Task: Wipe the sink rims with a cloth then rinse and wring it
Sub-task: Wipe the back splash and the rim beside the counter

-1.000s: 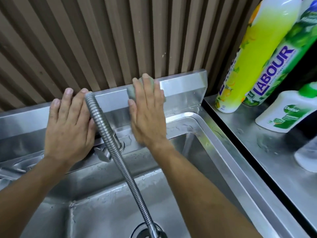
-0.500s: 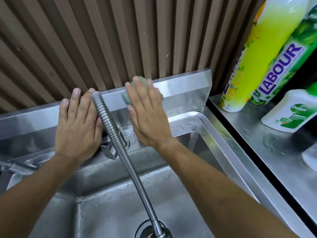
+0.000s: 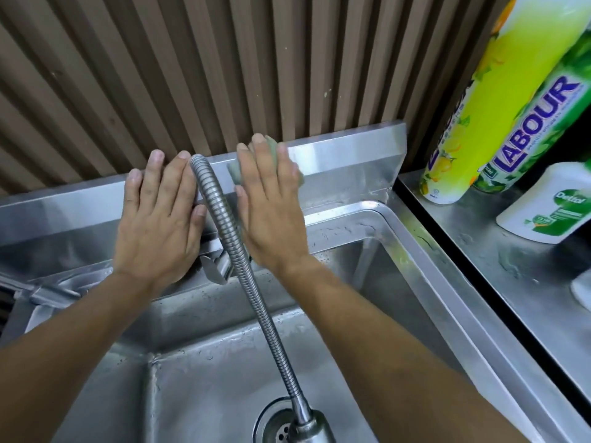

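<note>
Green cloth [image 3: 237, 171] pinned flat under right hand [image 3: 271, 206], fingers spread, on sink back rim [image 3: 345, 151]. Left hand [image 3: 160, 215] flat, empty. Wiping step; next probably side rims, then rinse.

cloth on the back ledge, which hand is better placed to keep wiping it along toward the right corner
Right. The right hand lies flat on the green cloth, pressing it on the sink's back ledge. The left hand rests bare on the far side of the faucet hose.

The cloth [image 3: 237, 172] lies mostly hidden under the right hand [image 3: 271, 206].
</note>
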A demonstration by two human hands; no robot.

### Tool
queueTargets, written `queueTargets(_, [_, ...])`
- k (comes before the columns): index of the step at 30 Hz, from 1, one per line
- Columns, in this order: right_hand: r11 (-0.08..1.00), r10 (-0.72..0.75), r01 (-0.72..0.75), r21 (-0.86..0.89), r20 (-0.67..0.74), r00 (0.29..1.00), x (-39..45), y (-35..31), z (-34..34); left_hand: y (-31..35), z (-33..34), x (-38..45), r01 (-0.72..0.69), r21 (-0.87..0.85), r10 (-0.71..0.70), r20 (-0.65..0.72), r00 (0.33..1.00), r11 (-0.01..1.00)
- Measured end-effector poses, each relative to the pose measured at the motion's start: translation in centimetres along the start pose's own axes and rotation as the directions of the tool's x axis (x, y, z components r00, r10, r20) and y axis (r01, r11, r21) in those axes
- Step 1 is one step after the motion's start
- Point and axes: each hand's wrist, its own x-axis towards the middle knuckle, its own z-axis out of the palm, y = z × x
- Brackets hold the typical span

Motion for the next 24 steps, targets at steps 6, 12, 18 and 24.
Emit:
queueTargets(6, [0.965, -0.086, 0.095, -0.242, 0.050, 0.995, 0.1, 10.7, -5.5, -0.5, -0.7, -0.1, -0.043, 0.011, 0.043, 0.010, 0.999, 0.999])
queueTargets(12, [0.869, -0.287, 0.339, -0.361, 0.191, 0.939, 0.8, 11.4, -6.0, 0.4, -0.1, 0.0, 0.004, -0.001, -0.004, -0.027, 1.000, 1.000])
queueTargets(18, [0.410, -0.732, 0.870, -0.275, 0.469, 0.494, 3.9, 7.0, -3.1, -0.6, -0.4, 0.0, -0.056, 0.027, 0.056, -0.011, 0.998, 0.998])
queueTargets(24, [0.080, -0.661, 0.936, -0.342, 0.685, 0.307, 4.4, 17.7, -10.3, -0.1, -0.5, -0.1, -0.015, 0.054, 0.014, 0.020, 1.000, 0.998])
